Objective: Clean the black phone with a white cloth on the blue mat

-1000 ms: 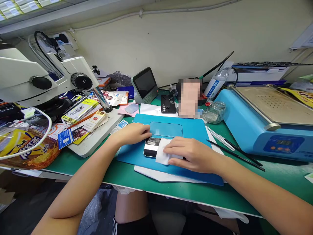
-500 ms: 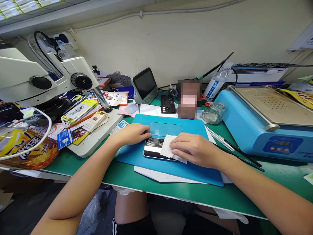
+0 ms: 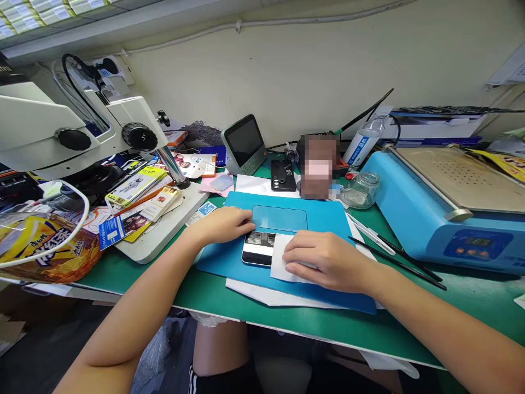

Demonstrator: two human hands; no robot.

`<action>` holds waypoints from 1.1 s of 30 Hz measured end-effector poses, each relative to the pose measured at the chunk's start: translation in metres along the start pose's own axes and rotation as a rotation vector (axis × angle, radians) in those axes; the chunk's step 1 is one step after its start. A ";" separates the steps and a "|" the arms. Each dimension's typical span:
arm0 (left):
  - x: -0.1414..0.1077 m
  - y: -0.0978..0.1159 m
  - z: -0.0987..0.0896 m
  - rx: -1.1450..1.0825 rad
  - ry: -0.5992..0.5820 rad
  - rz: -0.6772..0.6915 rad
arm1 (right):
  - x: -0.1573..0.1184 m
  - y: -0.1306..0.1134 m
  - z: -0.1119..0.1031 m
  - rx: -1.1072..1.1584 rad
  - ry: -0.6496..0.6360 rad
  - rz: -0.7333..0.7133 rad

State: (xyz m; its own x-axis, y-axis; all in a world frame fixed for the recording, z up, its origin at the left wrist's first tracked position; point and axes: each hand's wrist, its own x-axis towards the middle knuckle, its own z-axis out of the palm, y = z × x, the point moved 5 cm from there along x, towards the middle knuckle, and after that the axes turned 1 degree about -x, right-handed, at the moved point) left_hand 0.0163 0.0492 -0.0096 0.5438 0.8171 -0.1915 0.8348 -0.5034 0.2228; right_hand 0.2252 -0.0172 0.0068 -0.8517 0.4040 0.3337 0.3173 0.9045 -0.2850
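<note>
On a blue mat (image 3: 223,257) lies a phone (image 3: 257,255), whose screen side reflects light and is partly covered. My right hand (image 3: 328,258) presses a folded white wipe (image 3: 281,262) flat over the right part of the phone, fingers closed on it. At the phone's upper left corner, my left hand (image 3: 227,224) holds the edge with bent fingers; the exact fingertip contact is partly hidden. Just behind the phone lies a clear glass panel (image 3: 279,218) with a thin dark outline.
A blue heating plate machine (image 3: 435,219) stands right, beside tweezers (image 3: 400,264) and a glass jar (image 3: 361,190). A black phone (image 3: 283,175) and a smart display (image 3: 244,145) sit behind. Left are a microscope (image 3: 77,131), boxes, cards and a drink bottle (image 3: 49,246).
The right hand and wipe have shifted slightly on the phone, toward me. The left hand stays at the phone's corner. The whole view has shifted a little.
</note>
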 end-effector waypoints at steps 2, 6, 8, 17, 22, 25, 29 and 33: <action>0.000 0.000 0.000 0.000 0.000 -0.001 | 0.001 -0.002 0.001 0.014 -0.003 -0.021; 0.000 0.000 -0.001 0.002 -0.002 -0.003 | 0.001 0.001 -0.002 0.009 0.029 0.014; 0.000 0.000 -0.001 0.004 0.000 -0.003 | 0.001 0.000 -0.002 0.020 0.022 0.010; -0.001 0.002 -0.002 0.003 0.000 0.001 | -0.005 0.020 -0.013 0.002 0.188 0.094; -0.002 0.000 -0.003 -0.012 -0.005 0.000 | -0.015 0.059 -0.030 -0.192 0.391 0.376; -0.001 -0.002 -0.002 -0.024 -0.005 0.003 | -0.020 0.082 -0.029 -0.234 0.400 0.521; -0.001 -0.004 -0.001 -0.033 0.004 0.011 | -0.026 0.105 -0.022 -0.251 0.372 0.640; -0.002 -0.005 -0.002 -0.034 0.009 0.018 | -0.028 0.119 -0.018 -0.241 0.360 0.701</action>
State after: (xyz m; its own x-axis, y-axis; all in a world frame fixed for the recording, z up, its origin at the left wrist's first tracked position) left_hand 0.0115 0.0507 -0.0088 0.5575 0.8107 -0.1787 0.8216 -0.5079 0.2589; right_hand 0.2946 0.0816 -0.0207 -0.2503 0.8678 0.4293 0.8416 0.4142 -0.3466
